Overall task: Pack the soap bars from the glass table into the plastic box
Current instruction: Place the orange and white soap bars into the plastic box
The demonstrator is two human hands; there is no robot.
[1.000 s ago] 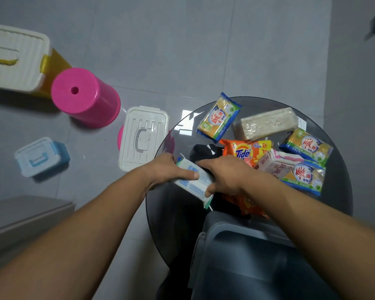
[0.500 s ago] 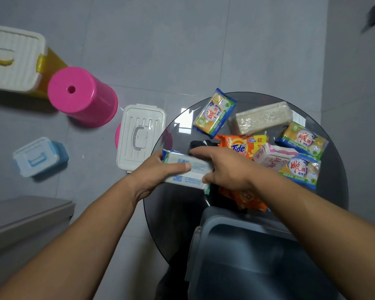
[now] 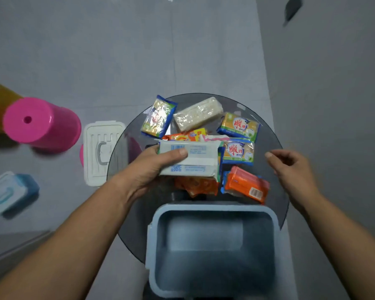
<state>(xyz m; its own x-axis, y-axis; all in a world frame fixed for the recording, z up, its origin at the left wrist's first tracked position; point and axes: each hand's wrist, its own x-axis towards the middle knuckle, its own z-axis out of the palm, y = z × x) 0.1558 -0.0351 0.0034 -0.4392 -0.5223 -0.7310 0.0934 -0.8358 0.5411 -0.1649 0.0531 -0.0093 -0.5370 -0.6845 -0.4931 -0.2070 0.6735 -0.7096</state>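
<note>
My left hand (image 3: 148, 169) grips a white soap pack with blue print (image 3: 195, 160), held flat above the round glass table (image 3: 273, 137). My right hand (image 3: 290, 169) hovers at the table's right edge, fingers loosely apart, holding nothing. Several wrapped soap bars lie on the table: a clear-wrapped pale bar (image 3: 198, 113), a blue-yellow bar (image 3: 159, 116), two yellow-green bars (image 3: 239, 126) (image 3: 238, 151), an orange bar (image 3: 247, 185) and an orange pack (image 3: 196, 186). The blue plastic box (image 3: 212, 207) stands open and empty at the table's near edge.
On the grey floor to the left lie a white lid with a handle (image 3: 103, 152), a pink stool (image 3: 40, 123), a small blue box with a lid (image 3: 9, 192) and a yellow box (image 3: 0, 102) at the frame edge.
My right hand has let go of the white soap pack and moved off to the right. My left hand alone now holds the pack, lifted and turned flat. The view shifted downward.
</note>
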